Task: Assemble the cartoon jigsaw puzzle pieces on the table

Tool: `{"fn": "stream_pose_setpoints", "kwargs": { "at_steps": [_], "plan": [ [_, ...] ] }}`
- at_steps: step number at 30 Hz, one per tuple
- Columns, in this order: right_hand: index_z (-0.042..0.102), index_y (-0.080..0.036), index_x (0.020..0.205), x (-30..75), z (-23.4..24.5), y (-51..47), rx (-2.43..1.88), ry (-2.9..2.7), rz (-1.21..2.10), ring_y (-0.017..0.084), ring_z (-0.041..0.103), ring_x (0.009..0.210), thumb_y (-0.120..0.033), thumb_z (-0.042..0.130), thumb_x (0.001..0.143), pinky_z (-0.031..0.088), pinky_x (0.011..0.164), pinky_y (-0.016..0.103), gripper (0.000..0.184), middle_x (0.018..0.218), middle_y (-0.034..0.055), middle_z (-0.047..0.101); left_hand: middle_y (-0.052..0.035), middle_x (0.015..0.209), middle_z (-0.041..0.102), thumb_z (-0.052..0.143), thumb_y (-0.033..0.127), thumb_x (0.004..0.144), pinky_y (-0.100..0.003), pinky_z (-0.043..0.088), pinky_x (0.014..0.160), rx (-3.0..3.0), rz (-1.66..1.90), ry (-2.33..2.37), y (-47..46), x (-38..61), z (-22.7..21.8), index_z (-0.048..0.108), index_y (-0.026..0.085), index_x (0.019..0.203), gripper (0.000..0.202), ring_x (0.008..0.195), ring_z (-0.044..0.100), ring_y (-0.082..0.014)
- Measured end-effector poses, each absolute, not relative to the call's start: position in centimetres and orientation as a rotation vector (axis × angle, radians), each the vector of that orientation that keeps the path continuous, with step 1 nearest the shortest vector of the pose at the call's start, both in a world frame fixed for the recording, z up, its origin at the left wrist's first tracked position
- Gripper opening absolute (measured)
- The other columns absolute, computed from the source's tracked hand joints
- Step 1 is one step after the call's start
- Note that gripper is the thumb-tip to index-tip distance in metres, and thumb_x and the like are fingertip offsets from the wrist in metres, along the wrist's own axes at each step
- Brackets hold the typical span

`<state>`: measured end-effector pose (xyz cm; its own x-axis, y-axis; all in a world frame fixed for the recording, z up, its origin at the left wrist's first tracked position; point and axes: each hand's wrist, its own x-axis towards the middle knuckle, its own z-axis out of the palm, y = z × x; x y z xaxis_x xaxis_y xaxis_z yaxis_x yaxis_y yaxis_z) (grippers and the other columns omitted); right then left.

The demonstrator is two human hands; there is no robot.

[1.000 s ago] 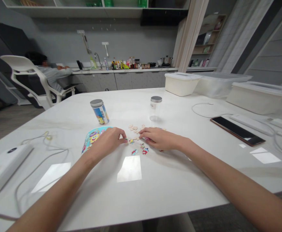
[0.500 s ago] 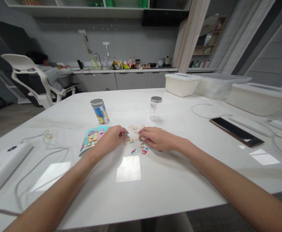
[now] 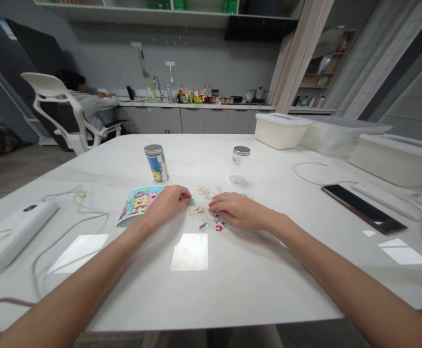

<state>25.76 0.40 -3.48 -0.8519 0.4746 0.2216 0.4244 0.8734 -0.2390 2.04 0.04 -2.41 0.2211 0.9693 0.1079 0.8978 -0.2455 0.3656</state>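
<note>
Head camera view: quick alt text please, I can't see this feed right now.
Two bare hands reach over small jigsaw pieces on a white table, left hand and right hand nearly meeting. A SpongeBob picture sheet lies beside the left hand, with a printed jar and a clear jar standing beyond.

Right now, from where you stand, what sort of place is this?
Probably a shared office pantry or workroom: a kitchen counter with a faucet, a white office chair, and a large white table.
</note>
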Motion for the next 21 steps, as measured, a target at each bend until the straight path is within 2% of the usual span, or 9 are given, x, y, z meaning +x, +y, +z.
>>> {"fn": "stream_pose_setpoints", "kwargs": {
  "at_steps": [3, 8, 11, 15, 21],
  "plan": [
    [0.07, -0.019, 0.103, 25.8, -3.5, 0.4, -0.652, -2.778, 0.279, 0.022, 0.06, 0.112, -0.006, 0.043, 0.089, 0.047, 0.097, 0.042, 0.032, 0.12, 0.0091, 0.067, -0.0062, 0.087, 0.072, 0.057, 0.022, 0.082, -0.029, 0.048, 0.072, 2.306, 0.46, 1.779, 0.2, 1.9, -2.8, 0.07, 0.017, 0.089, 0.016, 0.079, 0.066, -0.0207],
    [0.07, -0.022, 0.106, 26.0, -3.5, 0.4, -0.645, -2.796, 0.277, 0.021, 0.059, 0.113, -0.008, 0.045, 0.09, 0.045, 0.099, 0.042, 0.033, 0.122, 0.0076, 0.066, -0.0066, 0.09, 0.07, 0.052, 0.017, 0.083, -0.028, 0.046, 0.072, 2.441, 0.393, 1.721, 0.1, 1.4, -2.3, 0.068, 0.017, 0.09, 0.017, 0.08, 0.064, -0.0194],
    [0.071, -0.021, 0.105, 25.9, -3.5, 0.5, -0.624, -2.798, 0.286, 0.022, 0.059, 0.114, -0.01, 0.044, 0.091, 0.045, 0.099, 0.043, 0.032, 0.122, 0.0078, 0.067, -0.0058, 0.091, 0.068, 0.053, 0.023, 0.086, -0.027, 0.043, 0.067, 2.579, 0.217, 1.603, -0.2, 1.1, -1.5, 0.067, 0.018, 0.087, 0.015, 0.079, 0.062, -0.0191],
    [0.071, -0.019, 0.106, 25.9, -3.5, 0.5, -0.636, -2.793, 0.297, 0.023, 0.059, 0.116, -0.011, 0.043, 0.093, 0.045, 0.1, 0.044, 0.032, 0.123, 0.009, 0.067, -0.0047, 0.092, 0.064, 0.046, 0.028, 0.091, -0.027, 0.04, 0.064, 2.719, -0.005, 1.331, -0.8, 1.0, -0.7, 0.065, 0.02, 0.083, 0.022, 0.073, 0.06, -0.016],
    [0.07, -0.02, 0.107, 26.1, -3.8, 0.5, -0.67, -2.754, 0.318, 0.023, 0.058, 0.119, -0.012, 0.043, 0.093, 0.045, 0.101, 0.046, 0.031, 0.125, 0.009, 0.065, -0.004, 0.089, 0.061, 0.042, 0.023, 0.091, -0.027, 0.039, 0.064, 2.764, -0.012, 1.231, -1.3, 1.3, -0.6, 0.062, 0.02, 0.081, 0.023, 0.074, 0.058, -0.0156]
  ]
}}
